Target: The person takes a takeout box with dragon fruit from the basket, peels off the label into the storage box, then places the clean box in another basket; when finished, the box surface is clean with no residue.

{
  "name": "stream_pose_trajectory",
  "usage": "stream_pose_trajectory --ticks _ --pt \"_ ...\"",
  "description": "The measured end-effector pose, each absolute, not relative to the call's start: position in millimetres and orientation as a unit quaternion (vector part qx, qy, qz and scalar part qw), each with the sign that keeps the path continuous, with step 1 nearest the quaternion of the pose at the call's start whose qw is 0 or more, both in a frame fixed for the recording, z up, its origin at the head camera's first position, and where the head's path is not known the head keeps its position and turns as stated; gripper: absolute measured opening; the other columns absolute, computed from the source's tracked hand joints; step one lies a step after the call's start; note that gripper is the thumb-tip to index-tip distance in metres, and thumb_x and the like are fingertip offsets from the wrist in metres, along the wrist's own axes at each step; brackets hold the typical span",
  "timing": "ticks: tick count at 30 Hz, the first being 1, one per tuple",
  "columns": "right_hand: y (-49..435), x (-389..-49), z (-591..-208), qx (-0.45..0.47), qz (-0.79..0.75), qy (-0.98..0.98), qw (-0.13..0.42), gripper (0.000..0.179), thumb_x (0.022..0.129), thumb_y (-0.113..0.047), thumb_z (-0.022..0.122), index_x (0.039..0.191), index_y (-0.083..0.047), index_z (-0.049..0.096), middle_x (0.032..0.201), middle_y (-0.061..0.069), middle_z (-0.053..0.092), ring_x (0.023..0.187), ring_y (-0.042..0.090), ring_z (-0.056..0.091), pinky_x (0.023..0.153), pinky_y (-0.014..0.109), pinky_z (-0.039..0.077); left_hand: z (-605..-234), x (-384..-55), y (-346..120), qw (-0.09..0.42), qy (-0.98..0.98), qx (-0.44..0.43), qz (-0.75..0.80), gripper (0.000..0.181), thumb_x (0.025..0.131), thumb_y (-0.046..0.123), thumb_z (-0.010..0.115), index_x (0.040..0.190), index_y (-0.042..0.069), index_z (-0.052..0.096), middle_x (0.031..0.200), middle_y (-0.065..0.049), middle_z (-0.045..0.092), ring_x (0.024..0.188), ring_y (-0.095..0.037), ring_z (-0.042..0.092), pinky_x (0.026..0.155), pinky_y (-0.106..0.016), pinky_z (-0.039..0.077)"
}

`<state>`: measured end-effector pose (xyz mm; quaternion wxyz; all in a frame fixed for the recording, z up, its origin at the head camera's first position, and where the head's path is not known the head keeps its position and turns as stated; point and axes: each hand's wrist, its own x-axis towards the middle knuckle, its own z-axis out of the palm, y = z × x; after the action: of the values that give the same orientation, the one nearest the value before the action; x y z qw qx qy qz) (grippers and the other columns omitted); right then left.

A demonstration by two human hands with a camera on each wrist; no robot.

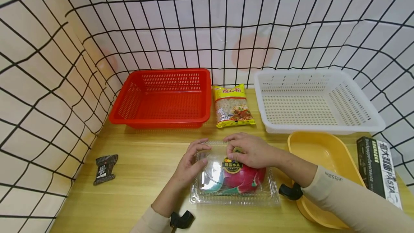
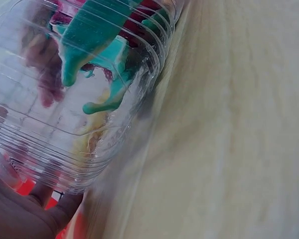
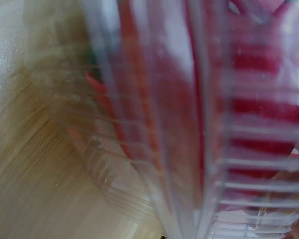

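A clear plastic clamshell box (image 1: 207, 195) lies on the table before me, with a gold-and-black label on its lid. Inside is a red dragon fruit (image 1: 240, 179) with green-tipped scales. My left hand (image 1: 191, 164) grips the box's far left side, thumb on the lid and bent fingers toward the far edge. From above, my right hand (image 1: 250, 150) holds the far part of the lid with curled fingers, beside the label. Through the ribbed wall in the left wrist view, green scales (image 2: 97, 30) show; the right wrist view is filled by blurred plastic (image 3: 209, 124).
Behind stand a red basket (image 1: 161, 118) and a white basket (image 1: 307, 128), with a yellow macaroni bag (image 1: 233, 107) between them. A yellow tub (image 1: 323, 154) is under my right forearm. A pasta box (image 1: 376, 172) lies far right, a dark wrapped packet (image 1: 105, 169) left. Black wire mesh surrounds the table.
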<state>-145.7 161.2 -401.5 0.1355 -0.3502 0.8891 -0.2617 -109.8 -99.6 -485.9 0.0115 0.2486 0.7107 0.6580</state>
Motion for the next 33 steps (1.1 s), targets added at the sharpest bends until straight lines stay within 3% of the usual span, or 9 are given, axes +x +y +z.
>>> stream_pose_trajectory --ticks 19,28,33 --pt "164.0 -145.1 -402.2 -0.362 -0.291 0.873 0.15 0.016 0.103 -0.029 0.059 0.087 -0.032 0.06 0.148 0.007 0.057 0.14 0.033 0.05 0.112 0.06 0.04 -487.4 -109.1 -99.4 0.011 0.702 0.256 0.665 0.033 0.092 0.0 0.057 0.126 -0.001 0.057 0.152 -0.023 0.04 0.144 -0.035 0.036 0.116 -0.063 0.024" --pt "166.6 -145.8 -403.7 -0.367 -0.297 0.869 0.15 0.017 0.104 -0.03 0.057 0.087 -0.03 0.059 0.148 0.009 0.057 0.14 0.035 0.05 0.112 0.062 0.039 -487.5 -108.4 -100.1 0.014 0.701 0.255 0.665 0.034 0.092 0.0 0.057 0.126 -0.001 0.057 0.154 -0.022 0.039 0.144 -0.023 0.037 0.117 -0.053 0.029" --pt "167.4 -146.0 -403.3 -0.36 -0.316 0.863 0.161 0.017 0.104 -0.029 0.057 0.087 -0.03 0.058 0.149 0.008 0.057 0.141 0.036 0.049 0.114 0.062 0.038 -488.0 -108.9 -100.1 0.011 0.695 0.263 0.669 0.034 0.093 -0.001 0.056 0.126 -0.003 0.056 0.153 -0.024 0.038 0.143 -0.019 0.037 0.115 -0.058 0.027"
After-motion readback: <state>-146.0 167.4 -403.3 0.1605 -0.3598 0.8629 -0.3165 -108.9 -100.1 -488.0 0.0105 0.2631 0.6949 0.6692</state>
